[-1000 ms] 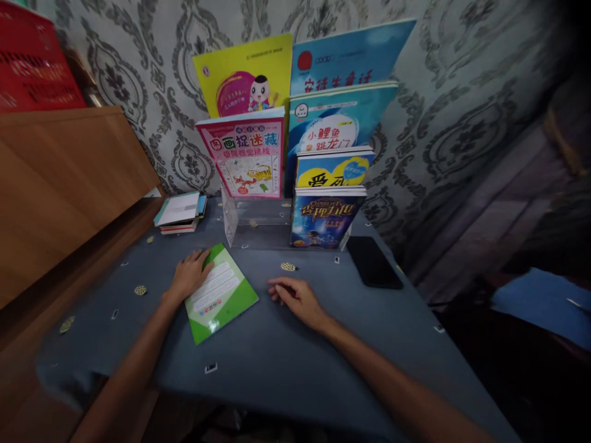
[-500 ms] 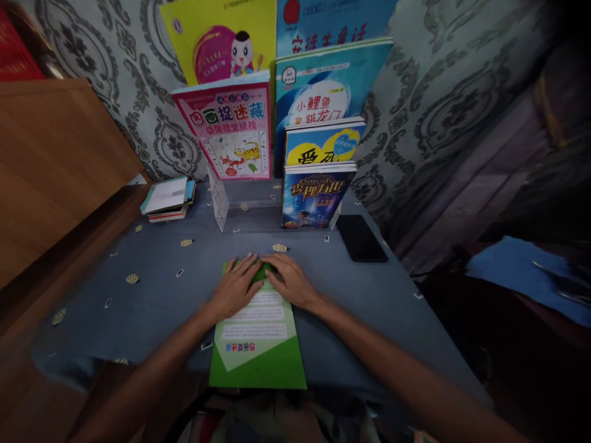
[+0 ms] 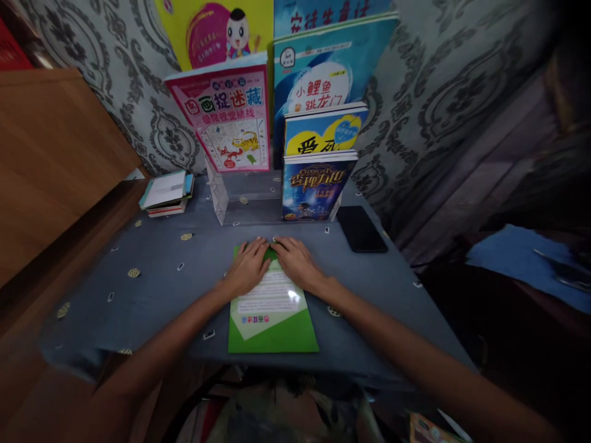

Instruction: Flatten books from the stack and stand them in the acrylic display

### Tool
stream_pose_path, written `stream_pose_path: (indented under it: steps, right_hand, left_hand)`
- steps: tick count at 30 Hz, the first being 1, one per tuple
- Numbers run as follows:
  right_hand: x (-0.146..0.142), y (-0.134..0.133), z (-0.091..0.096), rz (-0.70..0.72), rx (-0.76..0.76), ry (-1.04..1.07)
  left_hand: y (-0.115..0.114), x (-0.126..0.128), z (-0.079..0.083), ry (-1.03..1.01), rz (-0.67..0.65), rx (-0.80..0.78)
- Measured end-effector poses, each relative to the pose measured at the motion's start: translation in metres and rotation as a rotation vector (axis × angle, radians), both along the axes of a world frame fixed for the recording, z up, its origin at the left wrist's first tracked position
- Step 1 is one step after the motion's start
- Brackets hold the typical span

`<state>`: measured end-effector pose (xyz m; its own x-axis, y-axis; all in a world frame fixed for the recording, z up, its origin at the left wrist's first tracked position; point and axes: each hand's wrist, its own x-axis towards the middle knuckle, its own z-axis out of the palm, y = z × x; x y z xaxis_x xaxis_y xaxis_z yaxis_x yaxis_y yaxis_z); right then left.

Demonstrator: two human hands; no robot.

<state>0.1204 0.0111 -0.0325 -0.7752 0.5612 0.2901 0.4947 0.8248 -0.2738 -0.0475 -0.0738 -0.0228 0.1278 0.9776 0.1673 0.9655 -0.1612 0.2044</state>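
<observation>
A green book lies on the cloth-covered table in front of me, with a pale printed panel and upside-down text facing up. My left hand rests flat over its far left corner, fingers stretched out. On the far right part of the book lies my right hand, its fingers also extended and pointing away from me. The fingertips of both hands come close together at the book's far edge, which they partly cover.
A clear stand behind my hands holds several upright books, including a pink book and a dark blue book. A black tablet or phone lies to the right. A small book stack sits at the back left.
The green book has slid away from me and slightly right, along with both hands. The view has tilted down a little, so the stand appears higher.
</observation>
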Motion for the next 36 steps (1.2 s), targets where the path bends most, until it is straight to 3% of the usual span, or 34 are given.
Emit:
stream_pose_path:
  steps: [6,10,18,36]
  right_hand:
    - [0.012,0.027,0.004,-0.095,0.062,-0.009]
    - [0.01,0.02,0.002,-0.077,0.062,0.056]
    - [-0.006,-0.004,-0.001,0.17,-0.044,0.078]
    - [0.004,0.004,-0.004,0.062,-0.079,0.029]
  left_hand:
    - [0.031,0.014,0.014,0.125,0.005,0.049]
    - [0.022,0.019,0.022,0.235,0.037,0.045]
    - [0.008,0.002,0.014,0.264,0.15,0.061]
    - [0.01,0.004,0.012,0.319,0.156,0.012]
